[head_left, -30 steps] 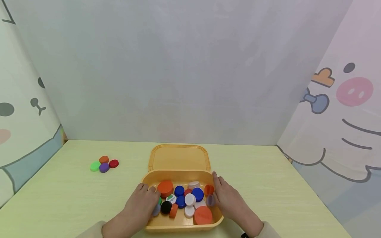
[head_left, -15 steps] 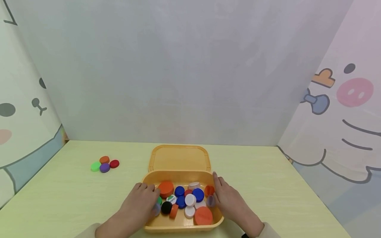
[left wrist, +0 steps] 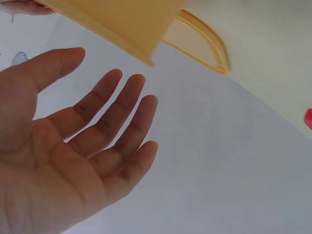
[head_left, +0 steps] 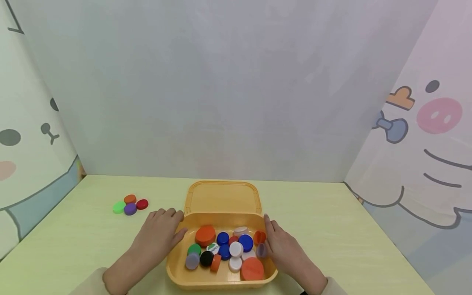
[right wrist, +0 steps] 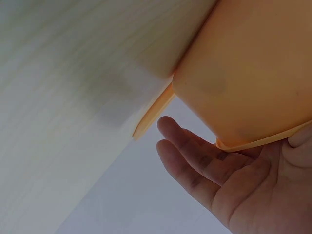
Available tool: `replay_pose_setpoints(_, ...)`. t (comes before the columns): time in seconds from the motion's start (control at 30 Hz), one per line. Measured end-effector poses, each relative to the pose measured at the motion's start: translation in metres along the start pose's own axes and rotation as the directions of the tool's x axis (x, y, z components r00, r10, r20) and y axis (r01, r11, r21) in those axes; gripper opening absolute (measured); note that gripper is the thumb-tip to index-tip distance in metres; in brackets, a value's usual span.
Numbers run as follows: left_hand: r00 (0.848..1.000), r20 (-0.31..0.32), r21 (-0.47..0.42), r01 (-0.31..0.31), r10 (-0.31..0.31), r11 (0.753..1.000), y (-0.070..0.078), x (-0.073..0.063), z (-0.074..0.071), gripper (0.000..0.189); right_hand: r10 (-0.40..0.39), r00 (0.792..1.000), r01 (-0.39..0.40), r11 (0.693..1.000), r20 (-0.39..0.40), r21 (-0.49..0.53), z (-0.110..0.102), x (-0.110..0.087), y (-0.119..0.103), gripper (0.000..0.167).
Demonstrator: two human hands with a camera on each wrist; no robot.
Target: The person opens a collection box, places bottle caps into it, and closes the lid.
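Observation:
In the head view a yellow plastic box (head_left: 221,283) holds bottle caps in several colours. Among them are a large orange cap (head_left: 205,235), a black cap (head_left: 207,258), a green cap (head_left: 194,249) and a white cap (head_left: 236,249). My left hand (head_left: 156,233) hovers by the box's left rim; the left wrist view shows its fingers loosely bent, apart from the box, with nothing in them. At the right rim my right hand (head_left: 289,252) holds the box, thumb over the edge, fingers along the outer wall. The right wrist view shows two fingertips (right wrist: 168,126) standing free of the wall.
A yellow lid (head_left: 223,197) lies flat behind the box. To the left on the table (head_left: 92,241) sit a light green cap (head_left: 119,207), a purple cap (head_left: 130,209), an orange-red cap (head_left: 130,199) and a red cap (head_left: 142,204). A grey backdrop (head_left: 221,102) rises behind.
My left hand has lifted out of the box's left side and moved up and left, uncovering the green cap and a translucent one. My right hand and the box have stayed put.

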State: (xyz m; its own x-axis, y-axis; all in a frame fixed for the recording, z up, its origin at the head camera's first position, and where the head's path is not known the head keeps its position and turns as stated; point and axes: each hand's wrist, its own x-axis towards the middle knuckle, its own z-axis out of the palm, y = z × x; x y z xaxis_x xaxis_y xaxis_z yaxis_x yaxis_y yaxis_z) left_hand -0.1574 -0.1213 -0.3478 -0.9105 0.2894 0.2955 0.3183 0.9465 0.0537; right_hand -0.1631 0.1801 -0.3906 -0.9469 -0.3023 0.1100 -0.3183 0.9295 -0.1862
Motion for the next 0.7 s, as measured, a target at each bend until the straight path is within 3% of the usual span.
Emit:
replay_pose_setpoints(0.37, 0.984, -0.172, -0.030, 0.041, -0.045, 0.999, -0.052, 0.011, 0.017, 0.020, 0.006, 1.000, -0.006, 1.000, 0.011, 0.007, 0.001, -0.001, 0.001, 0.054)
replay_pose_setpoints(0.7, 0.972, -0.198, -0.035, 0.119, -0.123, 0.992, -0.092, 0.013, 0.031, 0.019, 0.013, 0.999, -0.013, 1.000, 0.035, 0.012, 0.000, 0.000, 0.000, 0.056)
